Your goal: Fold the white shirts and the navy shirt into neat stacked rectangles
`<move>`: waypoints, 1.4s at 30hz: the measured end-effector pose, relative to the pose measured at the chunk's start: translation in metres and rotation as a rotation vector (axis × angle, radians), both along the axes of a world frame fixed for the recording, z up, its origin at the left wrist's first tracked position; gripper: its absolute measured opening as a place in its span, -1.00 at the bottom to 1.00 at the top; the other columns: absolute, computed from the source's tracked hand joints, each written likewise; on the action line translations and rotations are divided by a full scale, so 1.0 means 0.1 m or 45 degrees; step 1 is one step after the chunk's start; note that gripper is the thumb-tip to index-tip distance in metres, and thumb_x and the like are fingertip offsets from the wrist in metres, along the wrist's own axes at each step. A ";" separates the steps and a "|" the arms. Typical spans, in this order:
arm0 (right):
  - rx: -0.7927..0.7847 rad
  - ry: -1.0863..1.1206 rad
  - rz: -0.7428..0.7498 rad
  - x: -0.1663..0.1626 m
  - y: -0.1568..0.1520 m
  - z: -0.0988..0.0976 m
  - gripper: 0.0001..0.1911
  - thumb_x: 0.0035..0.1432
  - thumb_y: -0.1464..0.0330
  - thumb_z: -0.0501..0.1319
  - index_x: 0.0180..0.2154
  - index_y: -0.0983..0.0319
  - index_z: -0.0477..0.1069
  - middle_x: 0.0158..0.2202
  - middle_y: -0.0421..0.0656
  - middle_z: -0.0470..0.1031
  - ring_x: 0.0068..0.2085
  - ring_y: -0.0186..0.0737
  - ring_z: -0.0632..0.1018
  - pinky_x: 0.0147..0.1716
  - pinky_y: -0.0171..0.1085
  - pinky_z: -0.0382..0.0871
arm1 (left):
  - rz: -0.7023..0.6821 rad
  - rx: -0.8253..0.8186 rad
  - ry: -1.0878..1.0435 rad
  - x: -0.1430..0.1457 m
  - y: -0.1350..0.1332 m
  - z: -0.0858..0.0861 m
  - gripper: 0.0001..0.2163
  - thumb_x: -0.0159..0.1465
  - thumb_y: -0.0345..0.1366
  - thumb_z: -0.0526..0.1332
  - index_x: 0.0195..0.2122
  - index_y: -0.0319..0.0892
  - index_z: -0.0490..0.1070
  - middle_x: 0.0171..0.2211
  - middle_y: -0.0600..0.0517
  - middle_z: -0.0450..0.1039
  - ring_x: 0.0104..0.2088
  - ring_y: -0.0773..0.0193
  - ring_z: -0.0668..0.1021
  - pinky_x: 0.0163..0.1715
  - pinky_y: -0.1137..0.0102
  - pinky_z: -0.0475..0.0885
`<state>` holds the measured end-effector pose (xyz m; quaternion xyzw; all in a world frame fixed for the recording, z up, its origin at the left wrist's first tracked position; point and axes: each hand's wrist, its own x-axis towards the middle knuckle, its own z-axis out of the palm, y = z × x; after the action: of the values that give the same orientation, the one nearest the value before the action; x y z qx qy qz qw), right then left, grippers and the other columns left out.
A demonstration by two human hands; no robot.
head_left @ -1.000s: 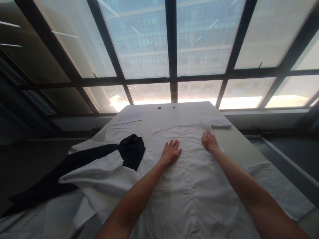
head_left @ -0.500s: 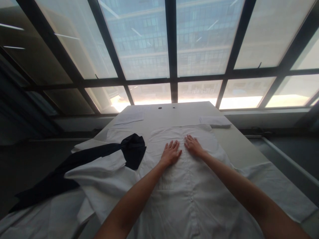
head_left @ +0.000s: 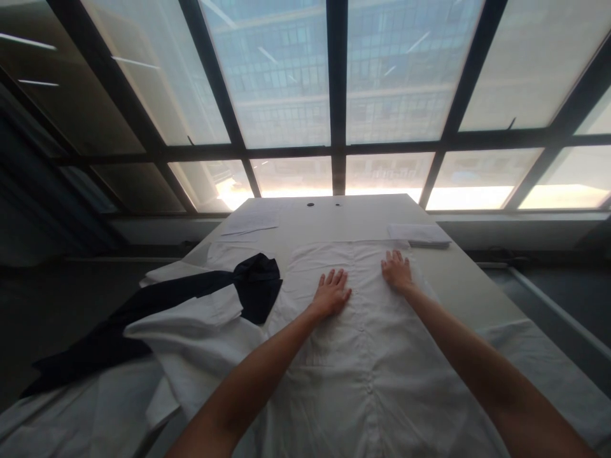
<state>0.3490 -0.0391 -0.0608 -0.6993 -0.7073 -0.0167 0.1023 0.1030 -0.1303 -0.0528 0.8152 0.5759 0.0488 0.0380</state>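
Note:
A white buttoned shirt (head_left: 334, 343) lies spread on the white table, its button placket running down the middle toward me. My left hand (head_left: 331, 293) rests flat on the cloth just left of the placket, fingers spread. On the right part of the shirt, near its far right edge, my right hand (head_left: 397, 271) lies with fingers stretched out. Neither hand grips anything. A dark navy cloth (head_left: 258, 286) with a bunched, knot-like part lies left of the shirt, over folds of white fabric (head_left: 191, 324).
The white table (head_left: 334, 219) reaches toward large windows (head_left: 286, 76). Sheets of paper (head_left: 251, 221) lie at its far left, a stack of white papers (head_left: 420, 235) at its far right. More white fabric (head_left: 539, 350) hangs near the right edge.
My right hand has slid across the shirt to the right, away from the placket. The left hand stays in about the same spot on the cloth.

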 end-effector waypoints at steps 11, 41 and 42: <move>-0.045 0.009 0.199 -0.38 -0.16 -0.10 -0.39 0.39 0.23 -0.19 0.38 0.30 0.02 0.43 0.00 -0.04 0.40 -0.05 0.01 0.32 0.06 -0.15 | 0.073 -0.014 0.034 -0.13 0.82 0.05 -0.44 0.46 -0.01 -0.22 0.42 -0.09 -0.04 0.44 0.02 -0.11 0.42 0.09 -0.02 0.35 0.05 -0.08; -0.142 -0.013 0.624 -0.53 0.14 0.02 -0.39 0.41 0.20 -0.25 0.39 0.24 0.00 0.44 -0.11 -0.05 0.42 -0.20 -0.03 0.35 -0.02 -0.18 | 0.009 0.092 -0.014 0.13 0.88 -0.08 -0.41 0.45 -0.03 -0.24 0.42 -0.19 -0.03 0.43 -0.06 -0.09 0.41 0.09 -0.01 0.35 0.03 -0.08; -0.153 -0.017 0.583 -0.53 0.21 0.03 -0.39 0.41 0.20 -0.24 0.39 0.24 -0.01 0.44 -0.12 -0.07 0.42 -0.20 -0.04 0.35 -0.01 -0.17 | 0.015 0.088 -0.017 0.13 0.88 -0.09 -0.41 0.45 -0.02 -0.24 0.42 -0.19 -0.03 0.43 -0.06 -0.09 0.41 0.09 -0.01 0.35 0.03 -0.09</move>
<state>0.2959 -0.0178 -0.0583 -0.5253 -0.8478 0.0445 0.0570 0.1164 -0.0426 -0.0614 0.8121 0.5786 0.0742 0.0133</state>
